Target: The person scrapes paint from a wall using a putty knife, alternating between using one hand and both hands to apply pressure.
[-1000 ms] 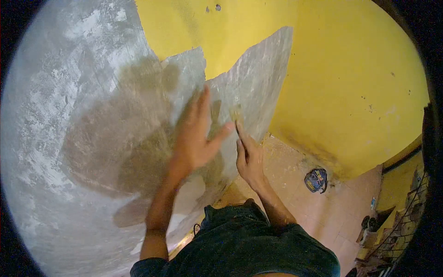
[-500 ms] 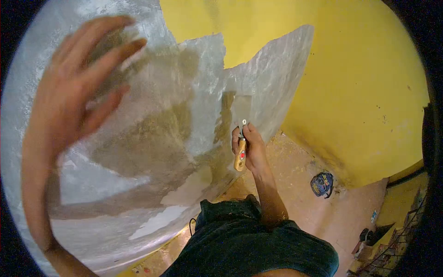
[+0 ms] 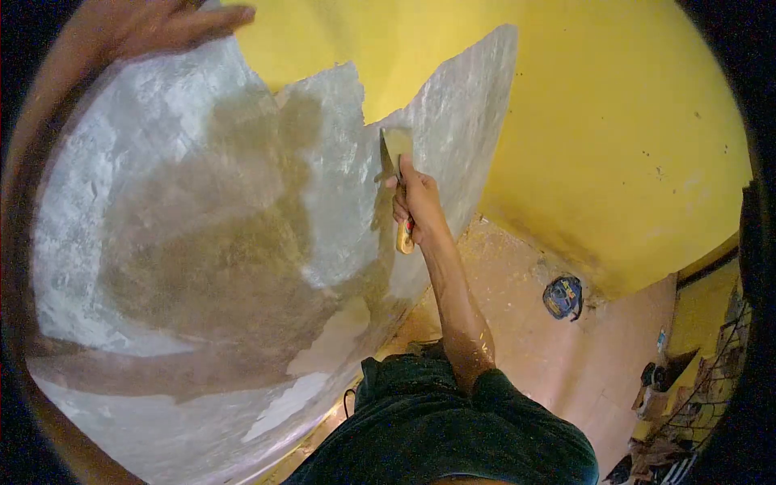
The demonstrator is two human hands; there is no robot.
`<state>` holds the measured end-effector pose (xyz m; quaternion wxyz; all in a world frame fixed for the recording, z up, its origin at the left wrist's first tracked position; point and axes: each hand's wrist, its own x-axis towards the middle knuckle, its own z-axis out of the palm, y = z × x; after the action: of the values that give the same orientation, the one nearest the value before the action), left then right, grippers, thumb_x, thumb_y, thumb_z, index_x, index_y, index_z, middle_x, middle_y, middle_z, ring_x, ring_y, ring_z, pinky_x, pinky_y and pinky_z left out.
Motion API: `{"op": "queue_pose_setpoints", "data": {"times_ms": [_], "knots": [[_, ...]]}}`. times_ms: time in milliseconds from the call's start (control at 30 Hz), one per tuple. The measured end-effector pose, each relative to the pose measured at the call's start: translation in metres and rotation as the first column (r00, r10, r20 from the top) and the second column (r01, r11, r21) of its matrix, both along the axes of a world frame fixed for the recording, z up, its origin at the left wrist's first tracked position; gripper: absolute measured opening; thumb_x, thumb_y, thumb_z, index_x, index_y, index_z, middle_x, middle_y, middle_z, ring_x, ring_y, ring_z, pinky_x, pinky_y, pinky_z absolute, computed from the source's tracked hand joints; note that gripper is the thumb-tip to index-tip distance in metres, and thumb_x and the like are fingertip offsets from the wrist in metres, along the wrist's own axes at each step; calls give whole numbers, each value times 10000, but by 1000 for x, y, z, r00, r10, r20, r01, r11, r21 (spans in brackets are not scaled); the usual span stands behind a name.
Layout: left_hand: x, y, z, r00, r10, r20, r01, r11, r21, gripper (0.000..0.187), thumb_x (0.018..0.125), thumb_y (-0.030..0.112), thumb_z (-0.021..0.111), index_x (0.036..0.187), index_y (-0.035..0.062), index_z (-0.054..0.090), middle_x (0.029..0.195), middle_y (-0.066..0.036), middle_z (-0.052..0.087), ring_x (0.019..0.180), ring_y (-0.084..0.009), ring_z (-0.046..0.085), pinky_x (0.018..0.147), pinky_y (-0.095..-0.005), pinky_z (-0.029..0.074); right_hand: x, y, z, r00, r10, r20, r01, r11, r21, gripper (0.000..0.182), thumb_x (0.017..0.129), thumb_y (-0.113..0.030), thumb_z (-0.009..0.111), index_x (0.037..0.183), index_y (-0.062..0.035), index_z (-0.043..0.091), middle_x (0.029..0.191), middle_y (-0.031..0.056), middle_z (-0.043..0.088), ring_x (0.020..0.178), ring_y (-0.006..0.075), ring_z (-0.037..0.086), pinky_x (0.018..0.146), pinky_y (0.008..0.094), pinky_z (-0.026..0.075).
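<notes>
A scraper (image 3: 398, 162) with a wooden handle is gripped in the right hand (image 3: 414, 202), fingers wrapped tight round the handle, and its flat blade is laid against the wall at about 12 o'clock of that hand, at the ragged border where the grey scraped patch (image 3: 202, 202) meets the yellow paint (image 3: 614, 105). The left hand (image 3: 149, 24) is spread flat, fingers wide, against the wall at 10 o'clock of the view, holding nothing. If the blade is tilted too steeply, the plaster beneath is likely to be gouged rather than the paint lifted; if the blade skids off the paint edge, the knuckles could be dragged over the rough surface. Balance seems to depend partly on the braced left hand, so a slip there could carry the body toward the wall. The wall is seen as mottled grey and brown, with pale bare spots low at 6 o'clock. The floor (image 3: 517, 283) is dusty and tan; a small dark blue object (image 3: 563, 296) lies on it at 4 o'clock of the right hand, and clutter (image 3: 663, 404) is piled at the far 4 o'clock edge.
</notes>
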<state>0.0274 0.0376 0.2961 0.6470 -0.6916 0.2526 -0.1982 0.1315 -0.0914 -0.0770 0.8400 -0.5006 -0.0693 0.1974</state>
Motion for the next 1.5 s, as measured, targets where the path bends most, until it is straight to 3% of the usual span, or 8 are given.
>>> {"op": "queue_pose_setpoints", "data": {"times_ms": [167,333,400,467,833,1000,1433,1500], "knots": [[-8,11,-25,990,134,43,-126,982,-138,683,882,563,366,1308,41,482,1411,-237,357,1330,-377,317,1116,-571,179,4,-1,7,995,65,-74,-62,997,39,505,900,-516,558,637,-93,480,413,-41,283,314,93,262,343,267,234],[-11,5,-46,945,140,-294,-226,932,-284,671,764,470,480,1295,59,490,1428,-213,348,1344,-369,302,1125,-555,178,10,-5,11,996,53,-65,-54,999,-8,503,899,-508,565,619,-102,464,399,-35,284,302,97,254,336,270,239],[-12,3,-50,920,140,-366,-259,918,-301,681,717,433,526,1290,66,494,1434,-203,345,1349,-365,296,1129,-549,177,4,-6,10,981,90,-172,-97,995,-32,497,900,-506,564,643,-91,471,399,-33,294,300,97,257,334,271,248],[-10,3,-54,903,135,-407,-278,907,-315,698,670,396,571,1285,73,497,1441,-194,341,1355,-362,290,1133,-543,177,7,-3,21,990,66,-127,-70,997,-29,490,902,-504,562,659,-87,475,399,-33,297,299,97,259,333,270,247],[-12,-1,-59,892,113,-438,-283,895,-345,895,410,233,784,1252,95,514,1474,-154,320,1391,-344,244,1159,-523,148,10,-4,21,996,61,-58,-64,997,-47,423,920,-453,563,747,-72,501,435,-49,313,315,79,264,331,253,236],[-15,-7,-59,864,217,-454,-391,856,-337,901,398,237,776,1249,88,520,1478,-150,317,1394,-343,238,1158,-523,144,-5,4,31,994,-104,-22,103,994,-39,292,930,-357,585,929,-71,525,465,-58,342,327,69,268,335,243,238],[-20,-2,-75,789,217,-575,-457,832,-314,909,434,328,755,1279,95,514,1467,-145,339,1402,-319,224,1166,-522,112,-7,6,30,997,-65,47,68,994,-83,333,937,-381,566,942,-50,530,473,-49,363,331,73,291,332,254,240],[-19,6,-78,809,153,-568,-391,861,-326,909,433,345,753,1276,97,520,1465,-145,343,1400,-319,230,1166,-520,115,-19,8,17,1000,-13,-1,12,996,-94,340,938,-387,561,944,-49,523,477,-49,360,336,72,293,334,252,253]]}}
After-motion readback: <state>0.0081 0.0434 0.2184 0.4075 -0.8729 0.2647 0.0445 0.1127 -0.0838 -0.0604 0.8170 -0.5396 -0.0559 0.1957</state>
